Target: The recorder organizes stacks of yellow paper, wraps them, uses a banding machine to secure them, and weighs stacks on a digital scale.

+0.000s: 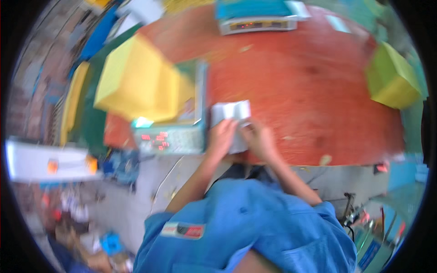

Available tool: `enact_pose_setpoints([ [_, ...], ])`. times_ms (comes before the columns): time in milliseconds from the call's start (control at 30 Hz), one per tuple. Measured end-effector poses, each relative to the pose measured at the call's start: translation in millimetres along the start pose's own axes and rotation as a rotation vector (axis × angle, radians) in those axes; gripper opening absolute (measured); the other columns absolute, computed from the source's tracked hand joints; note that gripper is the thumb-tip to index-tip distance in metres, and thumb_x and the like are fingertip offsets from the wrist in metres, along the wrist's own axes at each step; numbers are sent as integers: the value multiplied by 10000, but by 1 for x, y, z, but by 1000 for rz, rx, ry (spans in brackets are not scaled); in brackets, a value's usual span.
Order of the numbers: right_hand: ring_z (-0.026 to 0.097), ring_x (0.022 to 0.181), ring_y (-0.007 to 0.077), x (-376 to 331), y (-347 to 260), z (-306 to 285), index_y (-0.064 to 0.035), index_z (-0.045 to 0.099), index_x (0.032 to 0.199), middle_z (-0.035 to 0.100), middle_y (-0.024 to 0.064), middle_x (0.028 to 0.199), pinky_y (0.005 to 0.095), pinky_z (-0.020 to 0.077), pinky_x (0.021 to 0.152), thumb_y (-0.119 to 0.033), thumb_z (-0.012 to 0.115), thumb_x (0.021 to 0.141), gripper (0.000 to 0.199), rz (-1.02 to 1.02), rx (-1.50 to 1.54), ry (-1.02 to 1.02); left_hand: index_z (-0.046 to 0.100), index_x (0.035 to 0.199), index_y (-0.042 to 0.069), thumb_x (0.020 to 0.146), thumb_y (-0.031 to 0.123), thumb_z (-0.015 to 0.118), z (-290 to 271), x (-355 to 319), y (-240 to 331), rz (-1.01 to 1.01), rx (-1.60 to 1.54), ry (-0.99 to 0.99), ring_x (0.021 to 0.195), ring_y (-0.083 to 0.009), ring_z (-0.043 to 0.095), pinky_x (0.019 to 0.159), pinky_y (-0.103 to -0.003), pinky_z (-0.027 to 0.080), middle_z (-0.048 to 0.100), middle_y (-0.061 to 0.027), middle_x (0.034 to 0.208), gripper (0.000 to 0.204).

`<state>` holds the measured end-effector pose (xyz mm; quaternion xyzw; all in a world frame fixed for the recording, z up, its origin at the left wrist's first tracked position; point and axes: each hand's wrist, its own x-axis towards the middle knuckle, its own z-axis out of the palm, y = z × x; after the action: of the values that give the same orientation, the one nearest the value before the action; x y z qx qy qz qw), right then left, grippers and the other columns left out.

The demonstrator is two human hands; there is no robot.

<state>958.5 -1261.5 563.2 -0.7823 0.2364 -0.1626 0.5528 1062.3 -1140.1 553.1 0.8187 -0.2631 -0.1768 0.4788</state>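
At the near edge of the red table, a white, folded sheet-like piece (231, 109), paper or thin plastic, lies between my hands. My left hand (222, 135) is closed on its left side. From the right, my right hand (258, 139) pinches the same piece near its middle. Motion blur smears the fingertips, and I cannot see whether anything lies inside the folds. Just left of my left hand stands a digital scale (175, 140) with red lit digits. On its pan sits a large yellow box-like container (136, 82).
A second scale (258, 25) with a teal top stands at the far side of the red table (309, 100). At the table's right edge is another yellow box (393, 77). A white panel with orange parts (50, 161) juts in at left. Clutter lies on the lower-left floor.
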Motion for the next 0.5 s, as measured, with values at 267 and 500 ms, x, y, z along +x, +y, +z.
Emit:
enact_pose_setpoints([
  [267,670,714,398,10,23,28,-2,678,894,664,238,791,452,538,654,-167,627,818,188,-88,-30,21,652,964,-14,885,57,591,-9,-5,-11,30,19,103,720,-134,546,685,-295,463,643,-52,820,122],
  [500,678,729,375,15,27,20,-6,680,875,673,220,790,443,538,661,-172,634,816,183,-22,-26,90,622,985,-24,897,49,560,0,0,-9,11,-62,37,683,-105,466,626,-281,406,570,-29,778,130],
])
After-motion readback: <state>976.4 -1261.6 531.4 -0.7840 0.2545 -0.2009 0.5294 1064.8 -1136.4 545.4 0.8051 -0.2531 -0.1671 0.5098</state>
